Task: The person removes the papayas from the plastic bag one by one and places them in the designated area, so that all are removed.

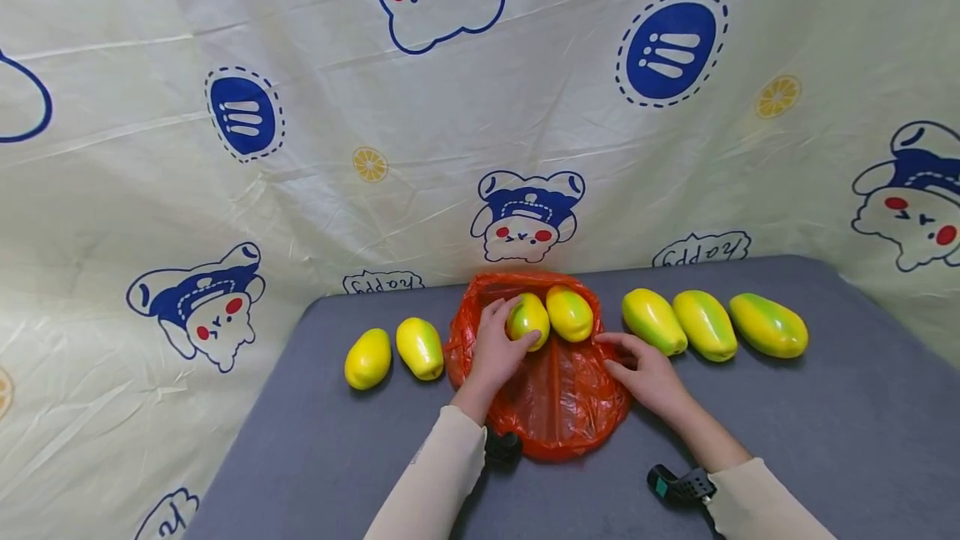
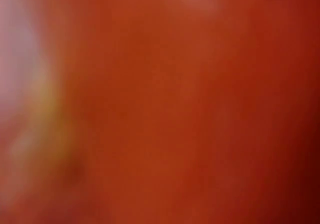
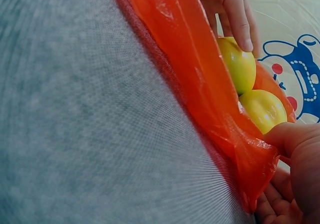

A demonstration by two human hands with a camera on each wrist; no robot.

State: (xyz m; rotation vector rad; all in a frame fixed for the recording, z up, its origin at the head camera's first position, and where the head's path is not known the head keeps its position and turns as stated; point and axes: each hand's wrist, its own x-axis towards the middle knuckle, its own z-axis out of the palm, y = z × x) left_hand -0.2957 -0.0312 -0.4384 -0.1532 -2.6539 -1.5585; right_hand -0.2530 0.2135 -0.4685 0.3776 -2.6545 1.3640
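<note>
A red plastic bag (image 1: 551, 407) lies on the table with its mouth spread open. Curled over one yellow-green papaya (image 1: 529, 322) inside it, my left hand (image 1: 497, 348) grips the fruit between fingers and thumb. A second papaya (image 1: 570, 314) sits right beside that one, also in the bag. My right hand (image 1: 648, 373) pinches the bag's right edge, and the right wrist view shows the gathered film (image 3: 252, 159) at the thumb and fingers. Blurred red film (image 2: 160, 104) fills most of the left wrist view.
Two papayas (image 1: 420, 348) lie on the grey table (image 1: 315, 440) left of the bag. Three longer papayas (image 1: 705, 325) stand in a row to its right. A printed cloth (image 1: 315, 215) hangs behind the table. Black straps with devices (image 1: 678, 486) are on the wrists.
</note>
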